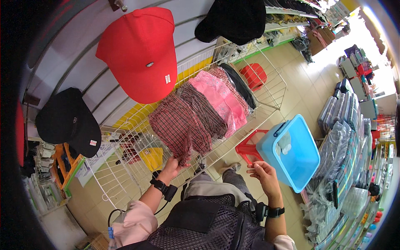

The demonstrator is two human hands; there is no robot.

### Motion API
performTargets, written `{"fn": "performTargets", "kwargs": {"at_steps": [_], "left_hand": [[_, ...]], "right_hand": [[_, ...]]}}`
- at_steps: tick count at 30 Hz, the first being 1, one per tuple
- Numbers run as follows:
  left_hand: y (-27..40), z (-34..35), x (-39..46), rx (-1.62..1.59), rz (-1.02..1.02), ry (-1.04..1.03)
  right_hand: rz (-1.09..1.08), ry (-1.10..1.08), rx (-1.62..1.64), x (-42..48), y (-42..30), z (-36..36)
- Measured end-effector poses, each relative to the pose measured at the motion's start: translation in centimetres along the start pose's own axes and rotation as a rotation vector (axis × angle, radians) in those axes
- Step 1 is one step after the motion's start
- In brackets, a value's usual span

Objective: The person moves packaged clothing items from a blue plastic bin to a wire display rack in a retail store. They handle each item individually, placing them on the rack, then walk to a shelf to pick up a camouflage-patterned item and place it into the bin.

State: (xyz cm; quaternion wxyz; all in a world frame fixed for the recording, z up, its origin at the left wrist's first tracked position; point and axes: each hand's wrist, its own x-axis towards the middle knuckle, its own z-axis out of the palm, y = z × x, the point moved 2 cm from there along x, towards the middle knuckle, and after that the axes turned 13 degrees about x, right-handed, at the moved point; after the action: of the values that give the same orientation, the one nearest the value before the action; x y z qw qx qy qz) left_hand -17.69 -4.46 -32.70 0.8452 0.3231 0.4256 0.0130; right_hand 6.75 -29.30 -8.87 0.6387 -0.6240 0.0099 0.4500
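My left hand (174,167) pinches the near edge of a red checked cloth garment (178,125), which lies in a white wire basket rack (120,175). Beside this garment are a darker checked one (203,107) and a pink patterned one (220,101). Farther along the row sit a pink checked piece (232,87) and a black packaged item (239,86). Held in the air left of a light blue plastic bin (301,156), my right hand (264,176) has loosely curled fingers with nothing visible in them.
A red plastic stool (247,148) stands beside the bin, which contains a small pale item (284,142). Red (140,53) and black caps (70,122) hang over the rack from a slatted wall (75,56). Plastic-wrapped goods (334,147) are stacked at right. A yellow item (152,157) shows through the wires.
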Motion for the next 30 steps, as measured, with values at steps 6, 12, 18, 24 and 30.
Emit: {"fn": "performTargets", "kwargs": {"at_steps": [6, 12, 18, 24, 30], "left_hand": [[3.8, 0.5, -1.4, 1.205, -0.313, 0.090], [7.1, -2.7, 0.5, 1.511, 0.254, 0.538], [9.8, -2.1, 3.7, 1.695, 0.248, 0.536], [10.0, -2.0, 6.4, 1.850, 0.073, 0.560], [9.1, -4.5, 8.1, 1.792, 0.317, 0.629]], "right_hand": [[0.006, -0.002, -0.017, 0.1, 0.4, -0.4], [0.007, 0.022, -0.048, 0.5, 0.0, -0.7], [0.001, 0.022, -0.059, 0.7, -0.2, -0.9], [-0.023, 0.086, -0.028, 0.1, -0.6, -2.8], [-0.013, 0.145, 0.005, -0.3, 0.1, -6.7]]}}
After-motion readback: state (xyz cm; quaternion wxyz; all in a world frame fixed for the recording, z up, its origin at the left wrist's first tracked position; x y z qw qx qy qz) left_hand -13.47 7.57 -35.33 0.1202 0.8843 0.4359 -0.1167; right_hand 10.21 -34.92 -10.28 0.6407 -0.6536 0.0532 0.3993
